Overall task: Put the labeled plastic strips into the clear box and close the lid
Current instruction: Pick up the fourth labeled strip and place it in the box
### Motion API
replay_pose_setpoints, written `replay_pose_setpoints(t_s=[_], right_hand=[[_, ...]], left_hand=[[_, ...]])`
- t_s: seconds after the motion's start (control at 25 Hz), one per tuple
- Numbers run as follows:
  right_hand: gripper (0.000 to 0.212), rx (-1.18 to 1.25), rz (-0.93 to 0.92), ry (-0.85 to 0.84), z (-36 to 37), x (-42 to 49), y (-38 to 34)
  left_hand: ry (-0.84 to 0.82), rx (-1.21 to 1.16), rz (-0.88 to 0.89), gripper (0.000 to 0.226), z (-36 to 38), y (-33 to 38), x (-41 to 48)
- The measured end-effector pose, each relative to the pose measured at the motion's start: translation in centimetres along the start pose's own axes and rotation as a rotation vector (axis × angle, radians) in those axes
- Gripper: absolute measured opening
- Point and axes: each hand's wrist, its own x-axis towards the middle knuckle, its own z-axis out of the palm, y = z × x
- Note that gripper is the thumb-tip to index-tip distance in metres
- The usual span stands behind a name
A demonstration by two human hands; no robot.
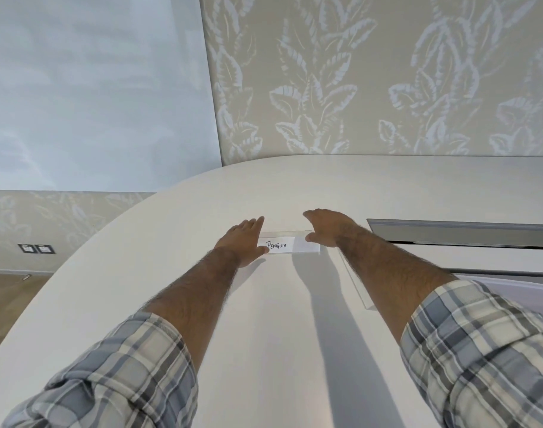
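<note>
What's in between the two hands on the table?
In the head view, a clear plastic strip with a white label reading PENGUIN lies between the left hand and the right hand, on the white table.

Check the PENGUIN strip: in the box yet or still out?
Out. The PENGUIN strip lies on the white table, left hand and right hand at its ends. No clear box identifiable.
</note>
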Motion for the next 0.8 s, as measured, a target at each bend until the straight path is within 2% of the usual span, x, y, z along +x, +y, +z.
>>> replay_pose_setpoints(t_s=[0.36, 0.48, 0.6, 0.8], right_hand=[[0.035, 0.156, 0.006, 0.016, 3.6, 0.7, -0.3], [0.035, 0.161, 0.009, -0.006, 3.3, -0.4, -0.6], [0.044, 0.149, 0.007, -0.018, 3.1, -1.8, -0.8], [0.044, 0.136, 0.0, -0.007, 2.5, -5.5, -1.1]], left_hand=[[-0.097, -0.049, -0.091, 0.05, 1.0, -0.4, 1.8], [-0.093, -0.034, -0.099, 0.042, 0.6, 0.2, 0.9], [-0.088, -0.036, -0.091, 0.043, 0.1, 1.0, -0.7], [-0.089, -0.026, -0.078, 0.048, -1.4, 2.6, -4.1]])
